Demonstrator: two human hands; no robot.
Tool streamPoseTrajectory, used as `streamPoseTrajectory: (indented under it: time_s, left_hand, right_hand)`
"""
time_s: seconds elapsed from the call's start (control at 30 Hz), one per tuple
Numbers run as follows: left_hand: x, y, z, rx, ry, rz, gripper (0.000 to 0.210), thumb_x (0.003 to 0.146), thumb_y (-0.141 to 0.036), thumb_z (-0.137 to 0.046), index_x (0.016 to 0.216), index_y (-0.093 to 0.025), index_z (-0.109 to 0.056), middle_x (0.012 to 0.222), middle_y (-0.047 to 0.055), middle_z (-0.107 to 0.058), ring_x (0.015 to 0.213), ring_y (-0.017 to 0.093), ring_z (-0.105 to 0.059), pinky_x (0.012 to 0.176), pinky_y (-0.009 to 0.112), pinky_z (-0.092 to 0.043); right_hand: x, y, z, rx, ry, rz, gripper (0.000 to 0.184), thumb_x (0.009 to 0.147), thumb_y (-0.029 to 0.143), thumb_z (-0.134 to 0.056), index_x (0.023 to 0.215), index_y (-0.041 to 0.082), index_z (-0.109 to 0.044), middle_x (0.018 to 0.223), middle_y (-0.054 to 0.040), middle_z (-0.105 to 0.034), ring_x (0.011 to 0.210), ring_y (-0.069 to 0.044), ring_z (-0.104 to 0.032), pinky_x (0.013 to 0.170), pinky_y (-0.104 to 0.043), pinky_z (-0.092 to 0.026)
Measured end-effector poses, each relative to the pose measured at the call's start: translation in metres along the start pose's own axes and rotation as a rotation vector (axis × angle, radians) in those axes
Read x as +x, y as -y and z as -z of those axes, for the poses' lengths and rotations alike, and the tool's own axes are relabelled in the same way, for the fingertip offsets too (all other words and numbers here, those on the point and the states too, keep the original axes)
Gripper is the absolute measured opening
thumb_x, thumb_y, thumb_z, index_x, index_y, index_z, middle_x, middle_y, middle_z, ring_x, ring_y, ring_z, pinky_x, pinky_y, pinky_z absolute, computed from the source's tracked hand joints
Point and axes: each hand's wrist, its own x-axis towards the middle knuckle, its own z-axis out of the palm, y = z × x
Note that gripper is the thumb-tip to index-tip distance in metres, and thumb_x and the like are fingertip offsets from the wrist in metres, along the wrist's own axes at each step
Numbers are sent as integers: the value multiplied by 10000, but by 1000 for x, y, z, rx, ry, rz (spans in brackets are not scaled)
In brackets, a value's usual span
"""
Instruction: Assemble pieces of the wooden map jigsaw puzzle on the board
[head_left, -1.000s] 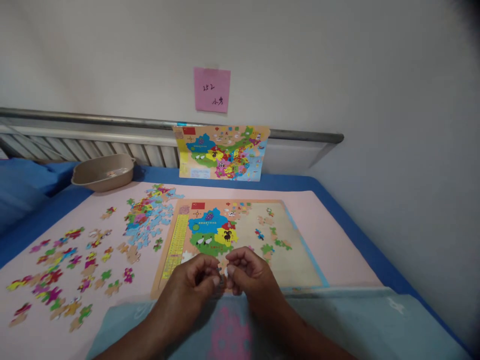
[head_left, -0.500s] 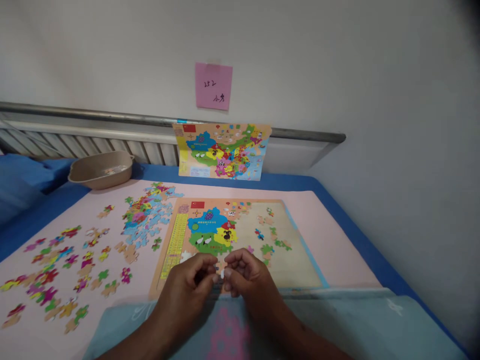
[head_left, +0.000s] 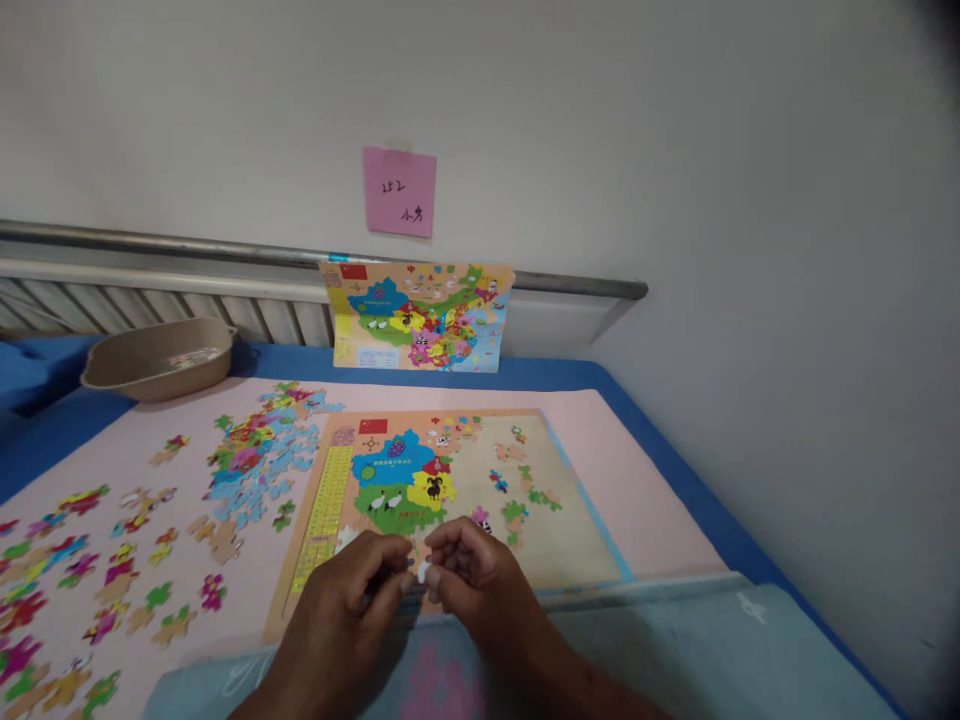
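Observation:
Low over the front of a map jigsaw board (head_left: 570,540), my left hand (head_left: 356,595) and my right hand (head_left: 480,585) face each other with curled fingers. Between their fingertips is a small puzzle piece (head_left: 424,572), partly white; the fingers cover most of it. Both hands appear to pinch it from either side. Joined pieces of a colourful map (head_left: 401,465) fill the board's left side. Several loose pieces, among them a green one (head_left: 514,515), lie on the bare right part. A piece with a panda picture (head_left: 484,524) sits just beyond my right fingers.
Many loose pieces (head_left: 247,460) lie on the pink sheet left of the board. A beige basin (head_left: 161,362) stands at the back left. A printed reference map (head_left: 420,320) leans against the wall rail (head_left: 577,284). A pink note (head_left: 400,192) hangs above. Light-blue cloth (head_left: 637,640) covers the near edge.
The camera view has turned slightly right and up, so the scene sits further left and lower. My hands keep nearly the same pose around the small piece.

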Motion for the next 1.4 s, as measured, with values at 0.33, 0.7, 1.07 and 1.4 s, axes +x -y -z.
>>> streamPoseTrajectory:
  time_s: [0.33,0.7,1.07,1.4]
  left_hand:
    - [1,-1,0,6,20,21,243,942,-392,-559,1022,-270,-753,975,19,-754,915,219,-705,798,372,-499]
    - [0,-6,1,-1,37,14,223,972,-329,-529,1033,-228,-719,975,42,-723,921,219,-667,816,387,-463]
    - [-1,-5,1,12,22,22,205,936,-308,-543,1018,-225,-711,940,28,-707,893,212,-657,789,373,-448]
    - [-1,-5,2,26,21,26,203,946,-304,-544,1017,-227,-718,972,33,-732,915,215,-668,800,373,-448]
  right_hand:
    - [2,4,2,-56,11,24,243,792,296,-662,1023,220,-663,856,2,-655,738,-160,-615,678,-279,-489]
    - [0,14,5,-190,9,52,176,846,248,-670,1020,231,-683,867,-3,-667,791,-172,-629,758,-297,-520]
    - [2,10,6,-202,-5,57,170,829,296,-655,986,230,-665,854,-3,-655,780,-172,-617,748,-296,-515]
    - [0,16,6,-229,-4,49,169,840,305,-664,992,232,-679,861,-12,-683,796,-185,-625,752,-306,-520]
